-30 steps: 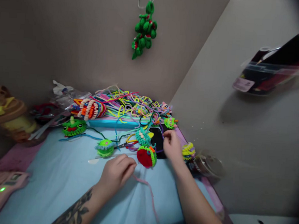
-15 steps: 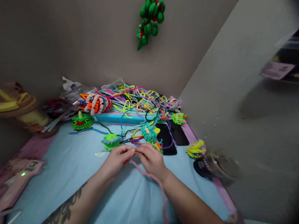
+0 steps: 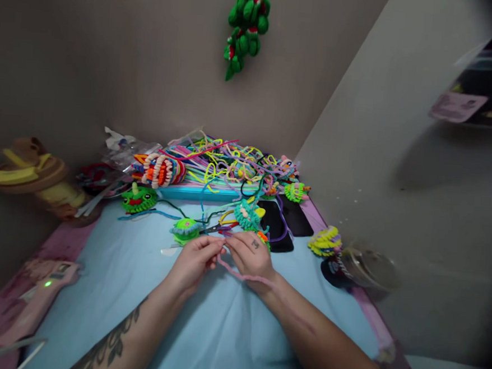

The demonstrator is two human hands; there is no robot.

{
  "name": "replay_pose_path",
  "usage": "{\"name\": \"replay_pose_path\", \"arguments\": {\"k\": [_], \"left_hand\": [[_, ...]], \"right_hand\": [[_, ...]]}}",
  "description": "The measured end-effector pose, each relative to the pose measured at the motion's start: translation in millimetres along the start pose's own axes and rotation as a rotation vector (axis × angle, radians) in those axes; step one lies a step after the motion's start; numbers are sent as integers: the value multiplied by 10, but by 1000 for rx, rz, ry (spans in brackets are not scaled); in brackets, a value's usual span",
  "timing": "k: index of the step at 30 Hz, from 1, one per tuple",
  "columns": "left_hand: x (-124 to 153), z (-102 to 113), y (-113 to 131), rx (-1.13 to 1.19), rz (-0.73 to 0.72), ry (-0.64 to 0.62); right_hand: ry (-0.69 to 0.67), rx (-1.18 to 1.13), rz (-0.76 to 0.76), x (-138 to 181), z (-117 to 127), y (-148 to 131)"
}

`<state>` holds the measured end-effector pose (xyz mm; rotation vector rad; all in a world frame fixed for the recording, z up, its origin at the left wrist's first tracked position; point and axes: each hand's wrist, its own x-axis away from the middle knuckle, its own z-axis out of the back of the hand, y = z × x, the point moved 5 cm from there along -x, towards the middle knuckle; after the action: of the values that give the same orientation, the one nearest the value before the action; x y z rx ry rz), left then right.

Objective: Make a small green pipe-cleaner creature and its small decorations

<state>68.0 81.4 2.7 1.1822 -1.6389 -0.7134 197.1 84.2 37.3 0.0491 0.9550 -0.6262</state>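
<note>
The left hand (image 3: 197, 261) is pinching the pink strand (image 3: 233, 273), whose length is trailing rightward from those fingertips, across the wrist of the right hand (image 3: 251, 258), then towards the body. The right fingertips are touching the left's; their grip I cannot tell.

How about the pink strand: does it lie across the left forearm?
No: the pink strand runs from where the left hand and right hand come together onto the right forearm.
</note>
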Motion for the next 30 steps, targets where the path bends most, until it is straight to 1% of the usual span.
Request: {"name": "replay_pose_path", "arguments": {"k": [3,8,10,13,17,20,22,24,26,27,30], "left_hand": [[-8,13,7,-68,-42,-14],[-12,11,47,-321,-187,-101],[-21,15,50,-393,-229,-96],[-42,26,49,-461,-270,-55],[-32,21,93,-594,-373,-6],[7,3,147,-684,-474,-2],[34,-12,179,-748,-536,-24],[66,-25,223,-818,-627,-41],[106,-47,271,-895,-756,-77],[131,-64,289,-931,-827,-112],[221,-109,329,-987,-1036,-226]], "right_hand": [[-7,15,-6,-1,-5,2],[-21,3,-42,-1,-22,3],[-35,-38,-90,-9,-36,4],[-58,-172,-231,-33,-60,28],[-83,-404,-515,-28,-120,113],[-119,-606,-718,26,-201,176],[-155,-830,-860,78,-273,200],[-173,-1106,-1011,125,-331,206],[-210,-1361,-1136,149,-362,185],[-249,-1465,-1185,153,-369,162],[-421,-1656,-1281,158,-364,53]]}}
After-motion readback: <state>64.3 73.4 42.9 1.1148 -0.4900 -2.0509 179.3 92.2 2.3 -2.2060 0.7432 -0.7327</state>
